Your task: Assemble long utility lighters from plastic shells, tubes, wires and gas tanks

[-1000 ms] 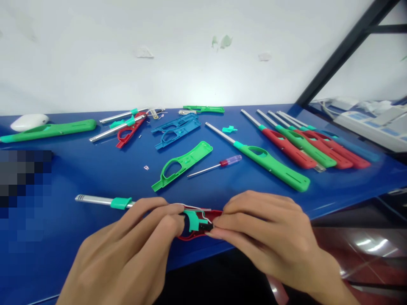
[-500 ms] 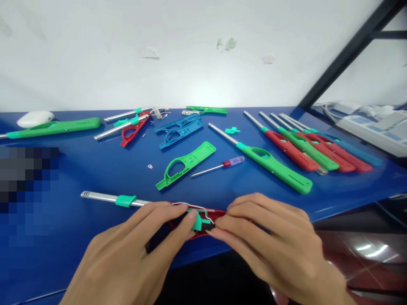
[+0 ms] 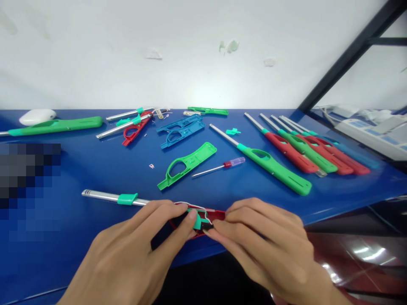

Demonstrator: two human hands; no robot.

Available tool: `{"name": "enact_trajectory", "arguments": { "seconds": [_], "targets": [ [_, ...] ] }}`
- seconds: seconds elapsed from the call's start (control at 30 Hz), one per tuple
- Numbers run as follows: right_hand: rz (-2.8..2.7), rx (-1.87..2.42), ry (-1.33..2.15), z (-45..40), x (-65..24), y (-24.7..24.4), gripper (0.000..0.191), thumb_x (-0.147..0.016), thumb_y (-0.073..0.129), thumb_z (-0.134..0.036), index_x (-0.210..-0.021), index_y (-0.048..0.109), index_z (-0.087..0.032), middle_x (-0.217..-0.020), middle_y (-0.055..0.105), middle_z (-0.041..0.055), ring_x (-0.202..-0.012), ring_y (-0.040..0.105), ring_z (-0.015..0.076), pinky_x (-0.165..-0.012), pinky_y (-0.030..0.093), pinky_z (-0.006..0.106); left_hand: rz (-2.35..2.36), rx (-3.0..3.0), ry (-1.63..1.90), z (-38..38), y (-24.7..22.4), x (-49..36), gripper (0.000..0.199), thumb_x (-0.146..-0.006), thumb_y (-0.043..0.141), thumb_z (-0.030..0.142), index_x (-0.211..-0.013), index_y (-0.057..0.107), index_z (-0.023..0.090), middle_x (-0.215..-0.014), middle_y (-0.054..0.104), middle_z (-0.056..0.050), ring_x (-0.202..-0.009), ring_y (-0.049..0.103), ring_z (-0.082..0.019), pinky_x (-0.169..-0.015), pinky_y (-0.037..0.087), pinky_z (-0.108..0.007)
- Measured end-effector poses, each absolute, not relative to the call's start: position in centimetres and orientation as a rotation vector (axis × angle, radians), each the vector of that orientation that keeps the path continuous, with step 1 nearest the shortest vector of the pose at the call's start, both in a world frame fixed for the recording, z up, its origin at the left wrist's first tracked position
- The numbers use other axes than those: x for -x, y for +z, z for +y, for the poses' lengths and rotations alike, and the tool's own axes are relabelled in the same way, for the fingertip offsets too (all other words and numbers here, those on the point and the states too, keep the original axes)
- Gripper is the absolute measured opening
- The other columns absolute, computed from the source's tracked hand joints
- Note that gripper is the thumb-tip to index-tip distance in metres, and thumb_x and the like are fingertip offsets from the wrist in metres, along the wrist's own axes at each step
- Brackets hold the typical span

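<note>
At the table's front edge lies an opened utility lighter with a red half-shell handle (image 3: 219,214) and a silver tube (image 3: 101,196) pointing left. A teal collar (image 3: 127,199) sits around the tube. My left hand (image 3: 133,245) is closed, thumb and fingers pinching the teal trigger (image 3: 197,221) inside the red shell. My right hand (image 3: 263,241) is closed as well, fingertips on a small black part (image 3: 207,226) beside the trigger. A white wire (image 3: 203,210) curves over the shell to that part. Fingers hide much of the shell.
Beyond my hands lie a green half-shell (image 3: 187,164), a screwdriver (image 3: 232,162) and a green lighter (image 3: 276,169). Several lighters (image 3: 292,152) lie in a row at right. Blue half-shells (image 3: 182,130) and opened red lighter parts (image 3: 136,129) are farther back. A power strip (image 3: 375,131) stands far right.
My right fingertips have shifted slightly left with the black part, closer to the teal trigger. My left hand keeps its pinch. The view has shifted a little.
</note>
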State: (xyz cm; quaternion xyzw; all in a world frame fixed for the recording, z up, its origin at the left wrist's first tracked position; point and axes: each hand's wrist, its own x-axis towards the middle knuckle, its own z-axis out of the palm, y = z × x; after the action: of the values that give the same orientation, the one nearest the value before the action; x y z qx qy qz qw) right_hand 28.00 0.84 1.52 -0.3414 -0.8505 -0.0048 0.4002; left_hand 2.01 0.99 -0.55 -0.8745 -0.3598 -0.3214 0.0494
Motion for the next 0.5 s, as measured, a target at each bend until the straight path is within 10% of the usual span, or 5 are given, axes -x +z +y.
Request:
{"name": "enact_trajectory", "arguments": {
  "seconds": [0.5],
  "targets": [
    [-2.188, 0.861, -0.082, 0.51, -28.34, 1.07, 0.013, -0.106, 0.075, -0.01, -0.097, 0.084, -0.014, -0.083, 0.079, 0.0014, -0.079, 0.074, 0.0161, -0.071, 0.059, 0.029, -1.085, 2.659, -0.822, 0.14, -0.3, -1.78, 0.029, -0.12, 0.048, 0.027, -0.136, 0.072, 0.025, -0.128, 0.077, -0.003, -0.116, 0.079, -0.019, -0.093, 0.062, -0.031]
  ]
}}
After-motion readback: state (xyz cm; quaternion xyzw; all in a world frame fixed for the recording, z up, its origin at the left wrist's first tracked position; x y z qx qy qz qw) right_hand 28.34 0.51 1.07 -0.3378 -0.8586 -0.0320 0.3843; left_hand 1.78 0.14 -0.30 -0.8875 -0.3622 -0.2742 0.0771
